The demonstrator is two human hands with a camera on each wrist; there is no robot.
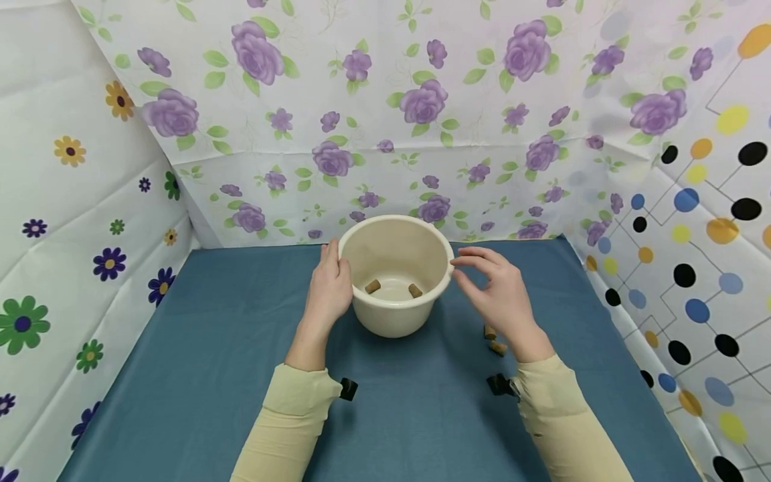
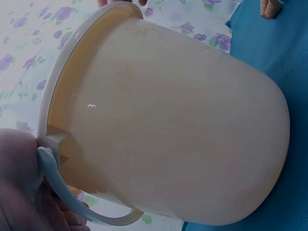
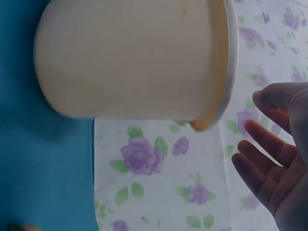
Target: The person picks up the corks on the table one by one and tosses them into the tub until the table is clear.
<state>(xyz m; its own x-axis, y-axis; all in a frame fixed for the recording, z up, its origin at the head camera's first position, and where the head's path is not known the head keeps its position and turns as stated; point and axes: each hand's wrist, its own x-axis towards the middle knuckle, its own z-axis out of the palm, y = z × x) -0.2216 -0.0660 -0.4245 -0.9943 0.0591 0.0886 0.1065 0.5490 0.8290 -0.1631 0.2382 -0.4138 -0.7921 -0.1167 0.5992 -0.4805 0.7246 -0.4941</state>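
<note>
Floral cloth (image 1: 385, 120) hangs across the top of the frame, purple roses on white, with a daisy sheet (image 1: 60, 221) at the left edge and a dotted sheet (image 1: 699, 281) at the right. Below them spreads a blue tablecloth (image 1: 211, 375). At the frame's centre is the bucket (image 1: 393, 320), mouth up, two corks (image 1: 373, 286) lying inside on its floor. Two loose corks (image 1: 498, 348) lie on the cloth, right of centre, beside my right wrist.

My left hand (image 1: 327, 288) grips the bucket at the left of its rim; the left wrist view shows my fingers bent below the rim, near the handle (image 2: 60, 185). My right hand (image 1: 500, 294) is just beside the opposite rim and holds nothing, fingers relaxed; the right wrist view shows a gap there. I cannot tell whether the base rests fully on the cloth.

To steady this well, I judge one firm hold at the rim suffices if the pull stays level; a sideways tug would tip it and roll the corks. The swinging handle wants watching under my palm.

Smooth, cream, rigid-looking plastic tapers to a rounded base under a flared lip. The handle is a thin, pale curve. The corks are stubby brown cylinders, matt, probably light and grippy.
</note>
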